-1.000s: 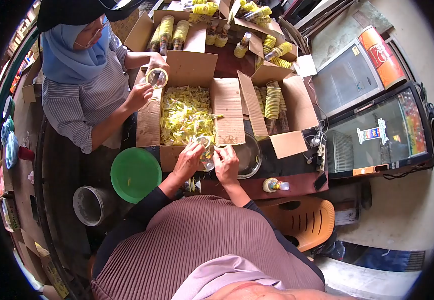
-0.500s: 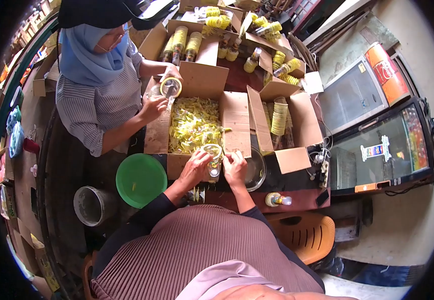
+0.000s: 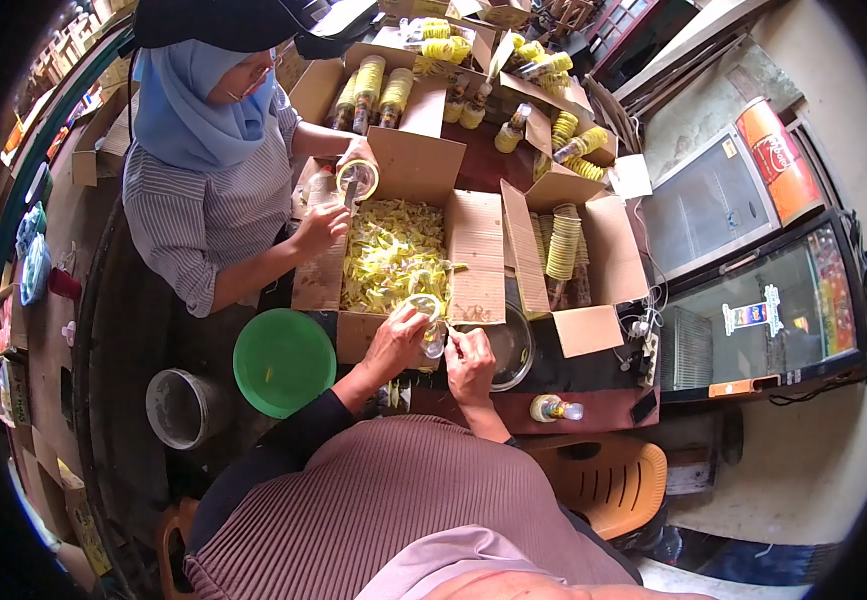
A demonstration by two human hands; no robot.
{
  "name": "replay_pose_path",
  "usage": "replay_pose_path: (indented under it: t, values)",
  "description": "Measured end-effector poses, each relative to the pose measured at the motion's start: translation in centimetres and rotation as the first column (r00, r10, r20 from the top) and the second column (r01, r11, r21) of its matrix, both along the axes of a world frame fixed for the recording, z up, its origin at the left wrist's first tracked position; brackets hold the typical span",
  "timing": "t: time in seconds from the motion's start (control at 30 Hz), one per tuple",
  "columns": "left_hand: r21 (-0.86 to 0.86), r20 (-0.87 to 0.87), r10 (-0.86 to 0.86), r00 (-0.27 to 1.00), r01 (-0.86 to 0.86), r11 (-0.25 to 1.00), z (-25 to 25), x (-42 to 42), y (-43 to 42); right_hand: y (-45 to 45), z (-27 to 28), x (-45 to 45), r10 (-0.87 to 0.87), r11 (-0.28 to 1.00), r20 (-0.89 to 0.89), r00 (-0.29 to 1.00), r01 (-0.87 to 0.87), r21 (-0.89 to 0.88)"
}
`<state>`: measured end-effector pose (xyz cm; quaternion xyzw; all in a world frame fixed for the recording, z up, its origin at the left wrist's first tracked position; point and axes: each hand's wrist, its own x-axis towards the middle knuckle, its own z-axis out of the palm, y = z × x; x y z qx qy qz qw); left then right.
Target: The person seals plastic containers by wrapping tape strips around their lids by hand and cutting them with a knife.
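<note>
My left hand [image 3: 396,345] is closed around a clear plastic cup [image 3: 435,341] with a yellow rim, tilted over the near edge of an open cardboard box [image 3: 476,255]. Fingers of my right hand [image 3: 472,368] are pinched beside the cup's right side; whatever they hold is too small to make out. Yellow plastic scraps [image 3: 394,255] fill the box just beyond my hands. Across its left side, a person grips another clear cup with a yellow rim [image 3: 359,181] in one hand, the other hand [image 3: 324,229] close against it.
A green round lid or basin [image 3: 284,362] and a grey bucket [image 3: 176,410] stand left. Right of my hand are a metal bowl [image 3: 514,350] and a small bottle [image 3: 556,408]. Another box [image 3: 614,250] holds stacked cups [image 3: 563,243]. An orange chair [image 3: 604,475] stands near.
The view has shifted slightly. My right hand has turned and dropped a little beside the cup, while my left hand keeps its hold. The other person still grips the other cup.
</note>
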<state>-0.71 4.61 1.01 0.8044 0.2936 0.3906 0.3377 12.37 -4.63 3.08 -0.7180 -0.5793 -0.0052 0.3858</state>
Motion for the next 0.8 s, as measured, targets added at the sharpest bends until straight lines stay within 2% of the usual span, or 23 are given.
replay_pose_path:
  t: [0.23,0.3,0.37,0.43,0.5,0.53,0.57,0.63,0.77,0.8]
  values:
    - [0.034,-0.004,-0.063,0.998,0.063,0.997,-0.8,0.4,-0.7,0.9,-1.1,0.4,-0.023,0.997,0.024,0.999,0.024,-0.070]
    - [0.046,-0.010,-0.079,0.997,0.079,0.996,-0.6,0.5,-1.1,1.3,-2.0,1.0,-0.078,0.991,0.003,0.997,0.078,-0.112]
    - [0.036,0.012,-0.166,0.986,0.166,0.986,0.0,0.5,-1.8,1.5,-2.9,1.9,-0.139,0.983,-0.181,0.974,0.114,-0.141]
    - [0.009,-0.030,-0.166,0.986,0.166,0.986,0.1,0.4,-1.4,1.4,-2.3,2.2,-0.159,0.983,-0.239,0.958,0.132,-0.125]
    - [0.103,-0.045,-0.130,0.990,0.134,0.986,0.2,0.1,-0.5,0.8,-1.3,1.7,-0.138,0.989,-0.251,0.958,0.120,-0.088]
    - [0.082,-0.062,-0.106,0.992,0.111,0.990,-0.1,0.0,-0.4,0.4,-0.7,1.4,-0.122,0.992,-0.263,0.957,0.112,-0.052]
    - [0.083,-0.060,-0.106,0.993,0.111,0.990,-0.3,0.0,-0.3,0.2,-0.5,1.2,-0.122,0.992,-0.261,0.958,0.112,-0.051]
    - [0.090,-0.060,-0.092,0.994,0.097,0.991,-0.5,-0.1,-0.2,-0.4,-0.3,0.8,-0.072,0.997,-0.059,0.996,0.070,-0.038]
    - [0.132,-0.054,-0.196,0.979,0.202,0.971,-0.9,0.1,-0.8,0.2,-0.7,1.5,-0.070,0.997,0.014,0.997,0.071,-0.039]
    - [0.072,-0.014,-0.239,0.971,0.239,0.968,-0.7,0.2,-1.2,0.6,-0.9,1.8,-0.076,0.994,-0.076,0.994,0.069,-0.085]
